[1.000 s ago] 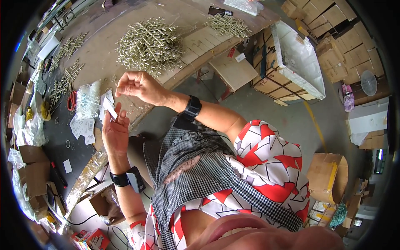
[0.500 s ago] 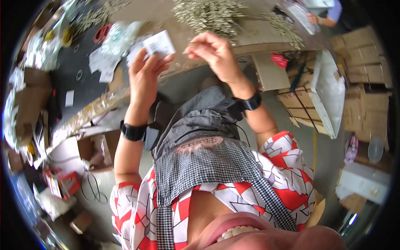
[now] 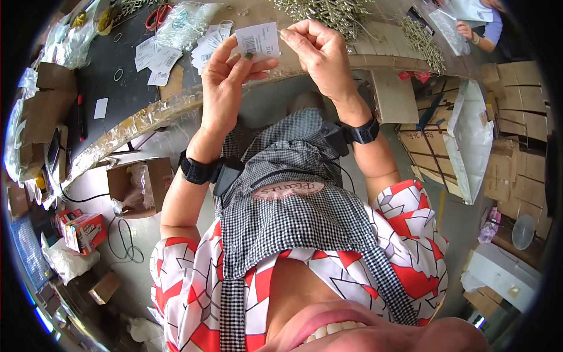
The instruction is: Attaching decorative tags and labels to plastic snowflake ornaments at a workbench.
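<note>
A white barcode tag (image 3: 262, 38) is pinched between the thumb and fingers of my left hand (image 3: 224, 88), above the table's near edge. At the tag's upper right corner, the thumb and forefinger of my right hand (image 3: 325, 61) are pressed together. Anything in that pinch is too small to make out. Loose white printed tags (image 3: 153, 57) lie in a fan on the dark tabletop, with another stack of tags (image 3: 206, 48) just behind my left hand. Past my right hand lies a bunch of pale gold-green sprigs (image 3: 328, 14).
A clear plastic bag (image 3: 186, 23) and red-handled scissors (image 3: 157, 17) lie on the table (image 3: 97, 73). Smaller sprigs (image 3: 423, 44) sit at its right end, near a co-worker's hand (image 3: 465, 30). An open carton (image 3: 153, 182) stands below left; stacked cardboard (image 3: 519, 105) is at right.
My right hand has come up to the tag's corner, where a gap stood before. The tag, in my left hand, has moved right and is more upright.
</note>
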`<state>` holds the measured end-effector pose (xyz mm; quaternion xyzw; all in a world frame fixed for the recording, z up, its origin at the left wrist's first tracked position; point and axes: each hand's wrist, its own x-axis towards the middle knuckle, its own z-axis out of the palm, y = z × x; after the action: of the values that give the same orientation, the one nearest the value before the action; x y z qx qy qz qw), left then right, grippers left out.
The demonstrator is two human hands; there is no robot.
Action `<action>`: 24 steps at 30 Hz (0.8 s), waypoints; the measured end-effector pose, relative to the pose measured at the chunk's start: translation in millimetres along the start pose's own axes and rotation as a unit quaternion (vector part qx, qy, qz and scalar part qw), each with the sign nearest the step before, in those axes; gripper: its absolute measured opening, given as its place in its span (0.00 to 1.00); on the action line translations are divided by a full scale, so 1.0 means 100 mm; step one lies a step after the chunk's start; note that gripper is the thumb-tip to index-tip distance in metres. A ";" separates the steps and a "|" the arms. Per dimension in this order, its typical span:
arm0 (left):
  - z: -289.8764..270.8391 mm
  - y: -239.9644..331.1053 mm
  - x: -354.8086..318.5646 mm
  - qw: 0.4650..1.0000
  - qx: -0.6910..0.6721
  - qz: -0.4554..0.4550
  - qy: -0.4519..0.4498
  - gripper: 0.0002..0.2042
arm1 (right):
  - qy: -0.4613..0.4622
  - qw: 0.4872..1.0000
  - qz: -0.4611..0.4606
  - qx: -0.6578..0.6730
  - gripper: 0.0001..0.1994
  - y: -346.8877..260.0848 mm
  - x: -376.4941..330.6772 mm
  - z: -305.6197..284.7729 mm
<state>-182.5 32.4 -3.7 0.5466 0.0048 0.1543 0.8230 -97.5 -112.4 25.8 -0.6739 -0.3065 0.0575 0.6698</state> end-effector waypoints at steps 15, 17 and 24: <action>0.13 -0.09 -0.03 0.952 0.216 0.215 0.027 0.12 | 0.087 0.964 -0.156 -0.198 0.03 -0.08 0.01 0.04; 0.13 -0.07 -0.05 0.955 0.211 0.208 0.032 0.12 | 0.082 0.967 -0.166 -0.173 0.02 -0.02 0.03 0.02; 0.19 -0.17 0.03 0.995 0.061 0.071 0.018 0.12 | 0.120 0.973 -0.185 -0.069 0.04 0.04 0.00 -0.13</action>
<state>-172.6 10.4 -10.9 0.5922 -0.0098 0.2215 0.7747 -90.0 -123.9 23.4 -0.6523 -0.3461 -0.1700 0.6525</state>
